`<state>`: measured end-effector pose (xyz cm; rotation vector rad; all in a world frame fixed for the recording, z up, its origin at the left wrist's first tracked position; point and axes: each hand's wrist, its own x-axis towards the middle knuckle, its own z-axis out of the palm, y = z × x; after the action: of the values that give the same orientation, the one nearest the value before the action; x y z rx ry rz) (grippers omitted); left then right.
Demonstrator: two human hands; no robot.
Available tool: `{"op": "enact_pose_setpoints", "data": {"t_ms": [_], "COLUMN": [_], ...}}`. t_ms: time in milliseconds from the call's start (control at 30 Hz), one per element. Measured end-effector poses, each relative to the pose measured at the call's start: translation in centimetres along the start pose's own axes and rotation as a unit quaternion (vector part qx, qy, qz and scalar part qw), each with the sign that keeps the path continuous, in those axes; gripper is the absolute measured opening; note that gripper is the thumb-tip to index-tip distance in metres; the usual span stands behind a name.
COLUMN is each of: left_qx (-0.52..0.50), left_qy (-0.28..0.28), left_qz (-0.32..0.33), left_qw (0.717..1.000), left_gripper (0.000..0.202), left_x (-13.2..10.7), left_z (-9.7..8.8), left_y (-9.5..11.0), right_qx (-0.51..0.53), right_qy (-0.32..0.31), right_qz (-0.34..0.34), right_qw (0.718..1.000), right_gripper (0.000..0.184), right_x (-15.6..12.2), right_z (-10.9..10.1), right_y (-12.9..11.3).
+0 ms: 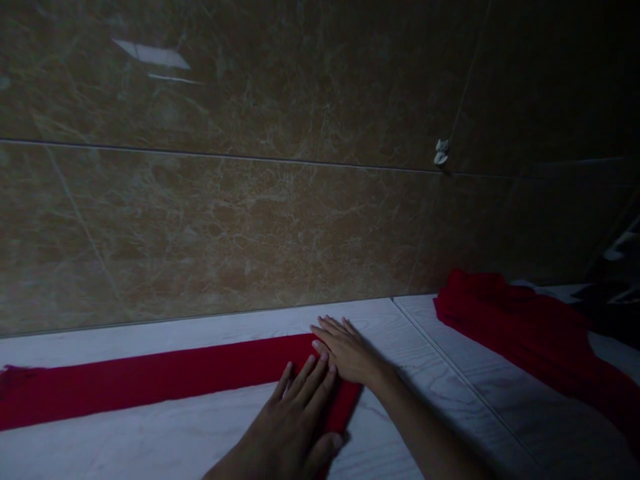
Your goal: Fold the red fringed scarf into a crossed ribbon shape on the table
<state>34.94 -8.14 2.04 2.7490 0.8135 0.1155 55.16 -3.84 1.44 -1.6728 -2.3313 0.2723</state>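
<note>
A long red strip of cloth [165,380] lies flat across a white wood-grain surface, with a frayed end at the far left. Near its right end it turns a corner and runs down toward me. My left hand [300,407] rests on the cloth just before that corner, fingers stretched out and pointing away from me. Flat on the corner itself is my right hand [347,350], its fingers reaching past the cloth's upper edge. The fingertips of the two hands almost meet. Part of the corner is hidden beneath them.
A heap of red cloth [520,327] lies on the right, past a seam [450,373] in the white surface [150,440]. Behind stands a brown marbled tile wall [240,220] with a small white fixture [441,152]. Dark items [610,300] sit at the far right.
</note>
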Motion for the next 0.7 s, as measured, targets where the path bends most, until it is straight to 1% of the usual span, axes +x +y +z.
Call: {"op": "enact_pose_setpoints", "data": {"t_ms": [133, 233, 400, 467, 533, 633, 700], "left_qx": [-0.011, -0.019, -0.051, -0.057, -0.058, -0.051, -0.047], "left_qy": [-0.002, -0.016, -0.030, -0.013, 0.016, 0.053, 0.076], "left_qz": [-0.007, -0.018, -0.016, -0.015, -0.018, -0.029, -0.034], "left_qw": [1.000, 1.000, 0.998, 0.998, 0.998, 0.997, 0.995], "left_gripper": [0.080, 0.081, 0.080, 0.076, 0.068, 0.056, 0.048], "left_x": [-0.1, -0.1, -0.3, -0.3, -0.3, -0.3, -0.3], "left_z": [-0.1, -0.6, -1.6, -2.0, -2.2, -2.5, -2.6], "left_y": [0.2, 0.4, 0.7, 0.6, 0.4, -0.1, -0.5], "right_qx": [0.001, 0.011, 0.024, 0.034, 0.053, 0.092, 0.113], "right_qy": [0.005, 0.012, 0.057, 0.088, 0.133, 0.204, 0.237], "right_qz": [0.004, 0.016, 0.039, 0.043, 0.044, 0.032, 0.022], "right_qw": [1.000, 1.000, 0.997, 0.995, 0.989, 0.974, 0.965], "right_gripper": [0.049, 0.049, 0.048, 0.047, 0.047, 0.049, 0.051], "right_x": [0.1, 0.1, 0.1, 0.2, 0.3, 0.6, 0.7], "right_z": [0.0, -0.1, -0.7, -0.9, -1.0, -1.0, -1.0], "right_y": [-0.1, -0.1, 0.5, 1.1, 1.8, 2.7, 3.2]}}
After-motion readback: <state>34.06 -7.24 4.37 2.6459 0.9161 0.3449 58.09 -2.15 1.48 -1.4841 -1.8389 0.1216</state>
